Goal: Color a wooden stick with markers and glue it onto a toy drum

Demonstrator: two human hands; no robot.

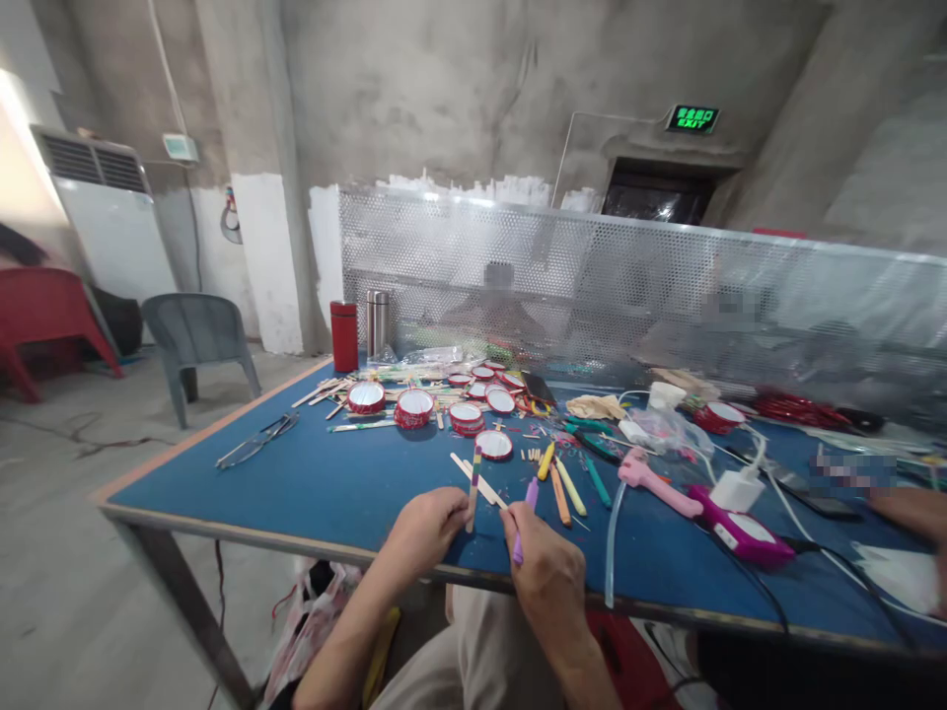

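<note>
My left hand (429,531) is at the near edge of the blue table (311,488), fingers pinched on a flat wooden craft stick (473,485) with coloured bands, held upright. My right hand (544,572) is closed round a purple marker (524,518), its tip close to the stick. Just beyond the hands lie plain wooden sticks (480,483), yellow and orange markers (562,485) and a small red-rimmed white disc (493,445).
Several red-rimmed discs (414,406) and loose sticks crowd the table's middle. A pink glue gun (655,483), a white charger (740,488) with cables, glasses (255,441), a red flask (344,336) and a steel flask (377,323) are there. Another person's hand (913,513) rests at right. A perforated metal screen (592,286) backs the table.
</note>
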